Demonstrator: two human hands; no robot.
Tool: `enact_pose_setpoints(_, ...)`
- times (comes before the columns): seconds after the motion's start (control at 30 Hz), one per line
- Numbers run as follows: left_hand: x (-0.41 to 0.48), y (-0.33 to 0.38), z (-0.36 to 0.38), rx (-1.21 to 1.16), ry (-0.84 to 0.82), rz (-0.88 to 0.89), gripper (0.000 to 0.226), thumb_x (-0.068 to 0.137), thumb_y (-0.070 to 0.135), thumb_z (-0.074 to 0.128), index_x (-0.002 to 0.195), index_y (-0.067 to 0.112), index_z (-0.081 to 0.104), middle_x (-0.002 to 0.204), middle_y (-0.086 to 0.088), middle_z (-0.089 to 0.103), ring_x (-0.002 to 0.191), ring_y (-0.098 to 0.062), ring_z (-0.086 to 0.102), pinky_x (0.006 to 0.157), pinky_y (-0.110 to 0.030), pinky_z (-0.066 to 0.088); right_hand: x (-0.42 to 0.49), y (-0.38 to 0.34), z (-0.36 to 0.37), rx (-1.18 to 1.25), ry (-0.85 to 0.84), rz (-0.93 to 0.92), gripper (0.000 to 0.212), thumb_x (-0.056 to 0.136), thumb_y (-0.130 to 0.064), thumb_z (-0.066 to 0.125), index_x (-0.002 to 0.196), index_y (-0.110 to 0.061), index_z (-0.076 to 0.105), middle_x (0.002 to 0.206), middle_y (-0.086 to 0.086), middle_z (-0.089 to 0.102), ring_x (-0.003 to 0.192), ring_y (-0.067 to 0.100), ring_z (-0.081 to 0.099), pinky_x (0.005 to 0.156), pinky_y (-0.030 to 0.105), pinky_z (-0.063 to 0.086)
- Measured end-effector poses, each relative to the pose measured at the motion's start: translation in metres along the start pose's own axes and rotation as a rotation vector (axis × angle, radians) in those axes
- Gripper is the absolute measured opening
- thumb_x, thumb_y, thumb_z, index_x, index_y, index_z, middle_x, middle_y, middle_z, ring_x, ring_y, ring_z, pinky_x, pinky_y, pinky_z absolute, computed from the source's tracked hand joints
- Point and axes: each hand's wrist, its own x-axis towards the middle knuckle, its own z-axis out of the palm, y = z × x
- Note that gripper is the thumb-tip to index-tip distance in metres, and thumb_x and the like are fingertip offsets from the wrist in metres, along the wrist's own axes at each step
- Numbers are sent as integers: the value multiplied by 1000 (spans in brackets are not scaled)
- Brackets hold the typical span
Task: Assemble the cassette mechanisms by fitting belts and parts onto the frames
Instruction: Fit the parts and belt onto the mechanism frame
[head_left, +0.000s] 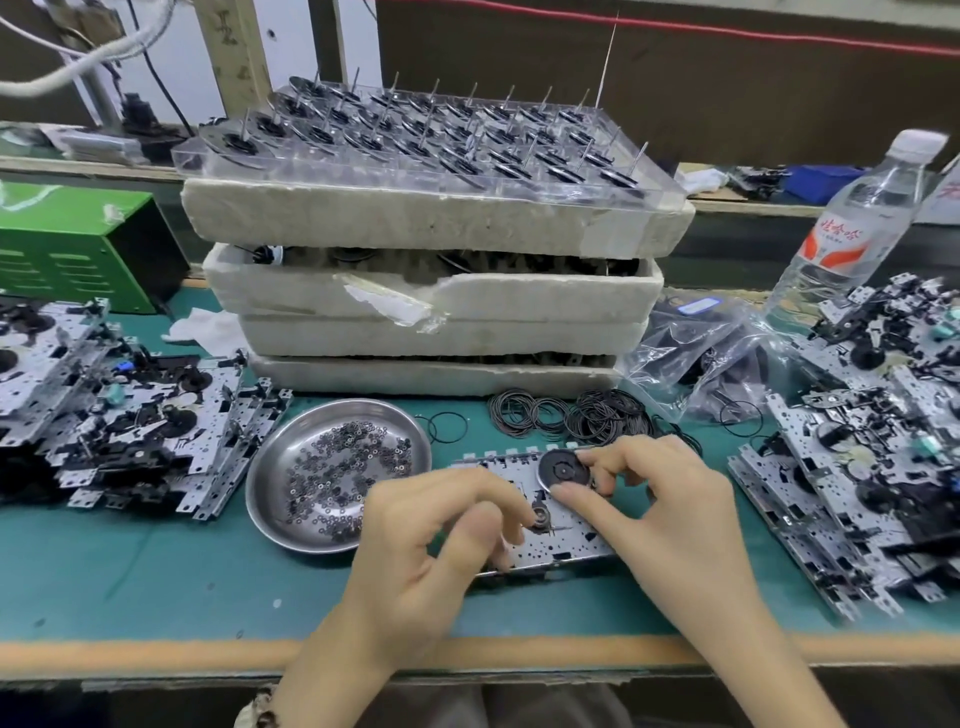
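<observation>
now the right hand (670, 504) pinches the round black flywheel disc (563, 469) over the flat silver metal frame (558, 540) on the green desk (156, 571), while the left hand (441, 535) grips this frame with curled fingers, so i think the disc is being seated and next needs a straight push down.

Silver perforated frame (571, 538) lies flat in front of you, gripped by your left hand (441, 535). Black flywheel (563, 469) sits on its far half, pinched by your right hand (675, 499). Black rubber belts (587, 413) heaped loose just behind.
</observation>
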Motion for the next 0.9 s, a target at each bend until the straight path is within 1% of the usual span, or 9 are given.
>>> enact_pose_setpoints(0.07, 1, 0, -1, 18, 27, -21, 56, 106, 52, 33, 87, 16, 71, 79, 7, 69, 76, -13, 68, 65, -27, 52, -1, 0, 6, 6, 45, -3, 36, 67, -34, 83, 62, -25, 48, 74, -18, 65, 94, 1, 60, 71, 12, 38)
enact_pose_setpoints(0.1, 1, 0, 0, 111, 9, -12, 56, 106, 51, 31, 92, 16, 72, 88, 9, 70, 92, -15, 66, 79, -30, 50, -2, 0, 9, -3, 60, -13, 36, 68, -32, 84, 63, -24, 49, 73, -17, 64, 93, 0, 60, 71, 13, 39)
enact_pose_setpoints(0.17, 2, -1, 4, 315, -101, -65, 58, 104, 56, 25, 118, 19, 68, 119, 15, 65, 131, -18, 46, 107, -33, 34, -4, -3, 11, -14, 89, -16, 34, 69, -33, 83, 63, -23, 51, 73, -18, 62, 91, 7, 64, 72, 18, 42)
enact_pose_setpoints(0.23, 5, -2, 9, 452, -212, -167, 62, 103, 58, 17, 134, 26, 59, 140, 20, 52, 147, -13, 21, 117, -35, 17, -5, -6, 12, -35, 113, -11, 31, 70, -35, 79, 63, -22, 52, 72, -18, 61, 87, 14, 65, 70, 24, 43)
enact_pose_setpoints(0.37, 8, 3, 16, 632, -269, -190, 62, 102, 45, 12, 130, 28, 65, 145, 16, 52, 146, -17, 22, 119, -39, 12, -13, -11, 13, -101, 116, -26, 31, 75, -33, 79, 65, -22, 52, 75, -14, 60, 88, 15, 61, 73, 21, 41)
enact_pose_setpoints(0.5, 8, 3, 14, 638, -252, -254, 66, 101, 44, 7, 130, 38, 65, 145, 17, 52, 145, -18, 25, 118, -35, 11, -28, -21, 22, -159, 131, -2, 24, 83, -33, 74, 68, -24, 58, 99, -11, 56, 89, 16, 46, 85, 11, 31)
enact_pose_setpoints(0.63, 11, 3, 13, 649, -229, -267, 65, 101, 39, 8, 124, 40, 69, 141, 13, 57, 142, -24, 32, 116, -39, 15, -37, -36, 36, -104, 81, -74, 7, 82, -25, 67, 79, -20, 63, 101, -10, 56, 88, 16, 45, 83, 24, 39)
enact_pose_setpoints(0.73, 10, 2, 13, 670, -234, -264, 65, 101, 39, 8, 123, 41, 69, 140, 13, 57, 140, -24, 34, 115, -44, 19, -39, -43, 38, -171, 48, -143, 15, 87, -23, 53, 87, -16, 66, 92, -9, 61, 83, 20, 46, 74, 37, 43)
enact_pose_setpoints(0.9, 10, 3, 14, 675, -228, -274, 65, 101, 40, 8, 124, 41, 69, 139, 12, 58, 139, -25, 36, 114, -44, 20, -36, -47, 31, -363, 32, -300, 22, 89, -17, 46, 85, -12, 68, 87, -3, 65, 82, 26, 53, 69, 36, 38)
